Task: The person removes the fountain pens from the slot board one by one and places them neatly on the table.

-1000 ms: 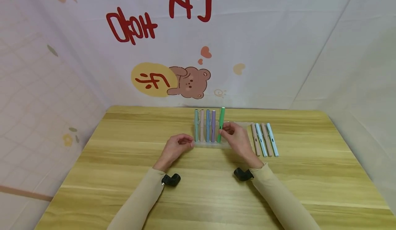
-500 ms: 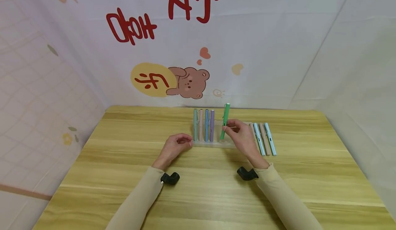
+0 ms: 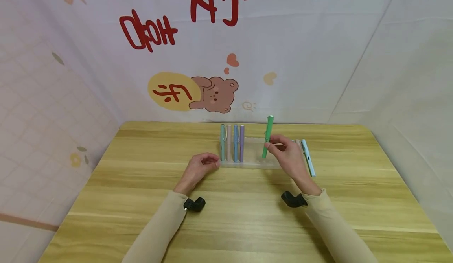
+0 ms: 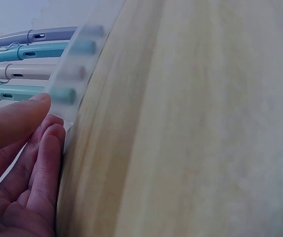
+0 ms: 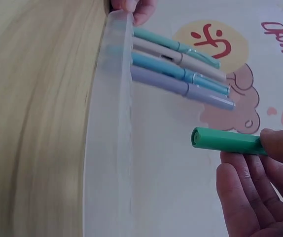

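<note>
As four pens (image 3: 235,143) stand, one pen (image 3: 268,131) pinched

Right hand (image 3: 288,157): we found it cut off by the right and bottom edges of its own wrist view. Green pen (image 5: 225,140), in its grasp: one end showed there, the other we could not see. Frosted holder (image 5: 107,168), beneath the right hand: partly covered in the head view, cropped at the bottom in the right wrist view. Brown pen (image 3: 298,142), just beyond the right hand: mostly hidden behind it. Left hand (image 4: 23,173): cropped left and below in its wrist view. Four standing pens (image 4: 48,49), beyond the left hand: lower ends blurred through the frosted holder, the nearest two cut by the left edge. Sleeves (image 3: 155,227), behind both hands: cropped below in the head view.
</note>
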`<state>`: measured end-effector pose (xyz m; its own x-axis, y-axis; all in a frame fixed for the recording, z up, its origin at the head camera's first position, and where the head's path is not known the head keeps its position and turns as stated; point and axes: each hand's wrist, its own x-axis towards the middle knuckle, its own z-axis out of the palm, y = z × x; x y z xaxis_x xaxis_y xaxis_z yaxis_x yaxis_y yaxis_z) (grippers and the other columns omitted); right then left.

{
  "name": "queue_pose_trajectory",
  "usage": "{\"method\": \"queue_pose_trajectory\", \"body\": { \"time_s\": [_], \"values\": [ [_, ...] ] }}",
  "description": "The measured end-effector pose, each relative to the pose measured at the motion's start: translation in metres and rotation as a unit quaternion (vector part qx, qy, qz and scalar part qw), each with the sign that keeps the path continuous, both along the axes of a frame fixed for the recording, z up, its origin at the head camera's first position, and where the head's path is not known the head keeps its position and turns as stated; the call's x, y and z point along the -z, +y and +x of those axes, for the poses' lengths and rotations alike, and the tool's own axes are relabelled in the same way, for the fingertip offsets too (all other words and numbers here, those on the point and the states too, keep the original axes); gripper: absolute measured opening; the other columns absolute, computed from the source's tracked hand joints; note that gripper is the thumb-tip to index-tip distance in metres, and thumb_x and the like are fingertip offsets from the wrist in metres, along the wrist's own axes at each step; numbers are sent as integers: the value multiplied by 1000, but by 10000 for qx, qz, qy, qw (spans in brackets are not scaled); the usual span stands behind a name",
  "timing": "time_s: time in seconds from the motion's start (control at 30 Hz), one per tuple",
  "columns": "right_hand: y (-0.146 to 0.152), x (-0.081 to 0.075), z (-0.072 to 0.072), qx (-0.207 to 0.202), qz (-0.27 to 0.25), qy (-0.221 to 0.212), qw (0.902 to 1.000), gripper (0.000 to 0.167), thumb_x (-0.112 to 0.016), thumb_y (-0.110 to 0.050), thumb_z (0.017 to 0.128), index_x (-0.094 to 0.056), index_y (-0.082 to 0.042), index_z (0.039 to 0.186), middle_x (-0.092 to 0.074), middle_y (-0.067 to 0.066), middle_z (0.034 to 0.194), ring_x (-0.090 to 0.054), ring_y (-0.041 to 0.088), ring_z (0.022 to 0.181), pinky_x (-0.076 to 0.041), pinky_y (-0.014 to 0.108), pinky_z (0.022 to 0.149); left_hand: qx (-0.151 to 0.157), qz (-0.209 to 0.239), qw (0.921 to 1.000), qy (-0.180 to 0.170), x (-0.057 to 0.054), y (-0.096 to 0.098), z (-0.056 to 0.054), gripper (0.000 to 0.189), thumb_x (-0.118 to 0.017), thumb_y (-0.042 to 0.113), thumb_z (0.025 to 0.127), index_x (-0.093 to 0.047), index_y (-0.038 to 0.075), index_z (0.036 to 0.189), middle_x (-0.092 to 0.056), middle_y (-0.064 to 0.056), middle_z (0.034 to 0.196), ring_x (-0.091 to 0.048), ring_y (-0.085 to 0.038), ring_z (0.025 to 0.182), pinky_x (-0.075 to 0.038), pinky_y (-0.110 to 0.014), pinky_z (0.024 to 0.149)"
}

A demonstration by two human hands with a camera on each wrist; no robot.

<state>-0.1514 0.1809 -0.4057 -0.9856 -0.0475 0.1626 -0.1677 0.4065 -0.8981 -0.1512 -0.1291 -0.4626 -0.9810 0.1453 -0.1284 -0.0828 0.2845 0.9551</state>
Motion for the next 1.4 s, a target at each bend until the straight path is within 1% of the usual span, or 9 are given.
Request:
{"method": "queue_pose_trajectory", "body": {
  "time_s": [0.1,0.23,0.47,0.5,0.53,0.7,0.73,1.07,1.4],
  "values": [
    [9,0,3,105,-23,-25,9999,33,-71,-26,101,-71,-1,123,-71,17,116,-72,33,107,-52,18,82,55,-1,10000,19,0,0,0,23,-77,11,93,-75,2,115,-73,-11,108,-65,-19,96,-48,-33,88],
    [19,0,6,178,-137,-82,9997,36,-71,-25,100,-69,1,125,-70,19,117,-72,30,107,-53,17,82,91,32,9999,37,0,-1,0,22,-77,11,94,-76,4,115,-74,-10,108,-66,-20,98,-49,-34,89],
    [34,1,11,300,-43,-187,9994,39,-69,-27,101,-68,1,129,-69,18,120,-69,4,97,-53,17,80,106,5,9999,-2,0,-3,2,23,-75,12,95,-75,3,116,-73,-10,111,-66,-19,100,-49,-32,91],
    [36,1,11,307,-24,-178,9994,39,-69,-27,102,-67,1,129,-69,18,120,-68,2,96,-53,17,80,120,2,9999,-18,-4,-2,3,24,-74,11,95,-74,2,117,-73,-11,111,-66,-20,100,-49,-32,91],
    [38,1,12,313,-7,-170,9994,39,-69,-26,102,-67,2,129,-69,19,121,-68,0,95,-53,17,79,127,6,9999,-14,-4,-3,3,24,-74,11,96,-74,1,118,-73,-12,112,-66,-21,100,-49,-32,91],
    [48,0,16,371,85,-165,9991,39,-68,-26,103,-68,1,130,-69,20,121,-69,3,96,-52,15,80,131,-45,9999,-45,-6,-2,4,24,-74,10,96,-74,1,118,-73,-12,112,-65,-21,101,-49,-32,90],
    [50,0,17,397,116,-172,9990,39,-68,-27,103,-68,1,130,-70,20,121,-69,3,96,-52,15,80,123,-53,9999,-34,-2,-3,2,23,-74,11,96,-74,3,117,-73,-10,111,-65,-20,100,-49,-31,90],
    [74,0,24,543,254,-17,9982,40,-67,-28,103,-69,0,131,-72,20,117,-72,9,92,-51,14,79,135,-46,9999,-15,-1,-3,3,24,-74,12,96,-74,2,118,-73,-12,112,-64,-20,100,-48,-33,90],
    [99,0,30,720,345,-26,9968,42,-67,-27,103,-66,1,135,-73,21,115,-71,4,89,-51,13,77,128,-54,9999,12,0,-2,2,23,-75,10,95,-75,3,117,-73,-10,111,-64,-18,100,-48,-34,91]
  ]
}}
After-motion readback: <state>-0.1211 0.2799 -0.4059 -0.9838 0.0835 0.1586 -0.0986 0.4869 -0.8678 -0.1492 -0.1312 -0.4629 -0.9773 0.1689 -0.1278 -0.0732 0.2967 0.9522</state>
